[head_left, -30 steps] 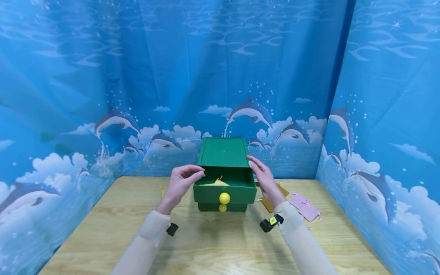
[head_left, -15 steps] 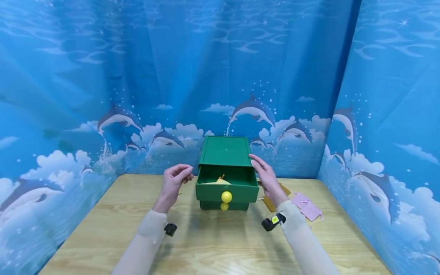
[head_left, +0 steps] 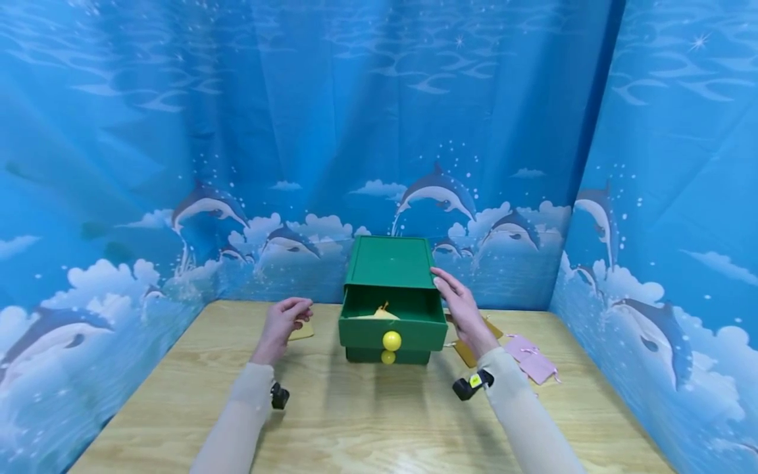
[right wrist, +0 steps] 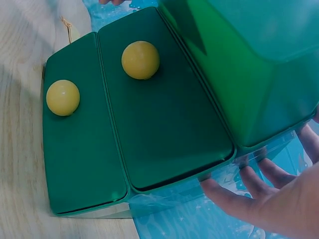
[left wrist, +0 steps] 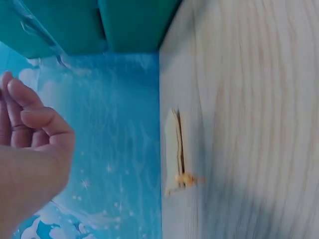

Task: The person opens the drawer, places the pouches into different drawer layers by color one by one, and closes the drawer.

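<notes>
A green drawer box (head_left: 391, 262) has its upper drawer (head_left: 365, 334) pulled out, with a light yellow pouch (head_left: 385, 314) inside. To its left, my left hand (head_left: 278, 329) hovers with loosely bent fingers and holds nothing; another yellow pouch (head_left: 303, 332) lies just beside and partly behind it. That pouch (left wrist: 173, 149) shows tied with an orange cord in the left wrist view, right of my left hand (left wrist: 37, 134). My right hand (head_left: 464, 313) rests its fingers on the box's right side. In the right wrist view, these fingers (right wrist: 227, 197) touch the side beside the drawer fronts (right wrist: 164, 129).
Right of the box, behind and beside my right wrist, lie mustard pouches (head_left: 464, 353) and pink pouches (head_left: 539, 366) on the wooden table (head_left: 355, 421). A blue dolphin curtain (head_left: 331, 164) stands behind the table and along the sides.
My left hand has moved left, away from the drawer, to the yellow pouch on the table. The right hand stays on the box's side.
</notes>
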`<state>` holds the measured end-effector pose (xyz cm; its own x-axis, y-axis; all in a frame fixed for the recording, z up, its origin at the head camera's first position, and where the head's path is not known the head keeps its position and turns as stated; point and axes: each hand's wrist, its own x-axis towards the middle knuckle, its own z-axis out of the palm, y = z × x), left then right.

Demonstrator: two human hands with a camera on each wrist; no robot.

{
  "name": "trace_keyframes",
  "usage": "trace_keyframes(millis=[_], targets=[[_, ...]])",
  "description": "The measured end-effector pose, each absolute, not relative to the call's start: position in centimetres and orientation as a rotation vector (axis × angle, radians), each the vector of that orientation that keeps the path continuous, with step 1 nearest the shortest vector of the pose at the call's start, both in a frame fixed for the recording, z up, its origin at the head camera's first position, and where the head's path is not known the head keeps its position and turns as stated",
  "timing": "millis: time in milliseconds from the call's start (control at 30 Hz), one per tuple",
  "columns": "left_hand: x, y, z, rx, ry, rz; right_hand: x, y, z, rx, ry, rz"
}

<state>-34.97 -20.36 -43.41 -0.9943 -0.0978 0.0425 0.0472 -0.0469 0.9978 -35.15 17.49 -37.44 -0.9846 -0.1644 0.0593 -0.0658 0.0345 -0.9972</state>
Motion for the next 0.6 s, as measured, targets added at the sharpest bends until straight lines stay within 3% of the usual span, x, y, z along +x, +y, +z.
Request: trace_keyframes(millis=[233, 600], targets=[[-36.1, -22.3, -44.3, 0.129, -2.504, -1.853, -35.2, 17.5, -37.3, -0.258, 2.197, -2.118], [-36.6, -24.7, -46.4, 0.159, -2.62, -1.746, -35.4, 17.5, -37.5, -0.259, 2.195, -2.116]])
